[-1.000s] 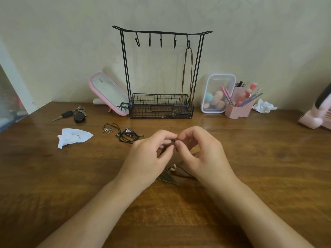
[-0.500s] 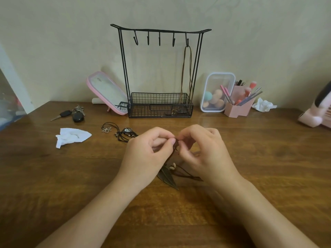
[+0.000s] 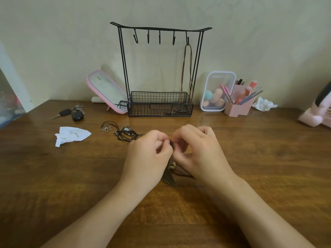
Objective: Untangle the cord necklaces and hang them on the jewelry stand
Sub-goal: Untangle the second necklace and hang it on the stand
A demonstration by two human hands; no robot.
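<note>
My left hand (image 3: 148, 158) and my right hand (image 3: 198, 153) meet over the middle of the wooden table, fingertips pinching the dark cord of a necklace (image 3: 171, 173) whose leaf-shaped pendant and small shells hang down between my palms. To the left on the table lies a tangle of black cord necklaces (image 3: 123, 133) with a flower charm. The black wire jewelry stand (image 3: 161, 68) stands at the back against the wall. One brown cord necklace (image 3: 187, 72) hangs from its rightmost hook, its pendant down in the basket.
Keys (image 3: 71, 113) and a crumpled white tissue (image 3: 71, 136) lie at the left. A pink mirror (image 3: 105, 91) leans beside the stand. A clear sponge box (image 3: 216, 91), a pink brush holder (image 3: 239, 102), another tissue (image 3: 264, 104) and a pink device (image 3: 318, 111) sit at the right.
My fingers have shifted slightly on the cord, and the leaf pendant has swung a little lower between my hands. The view has dipped slightly.
</note>
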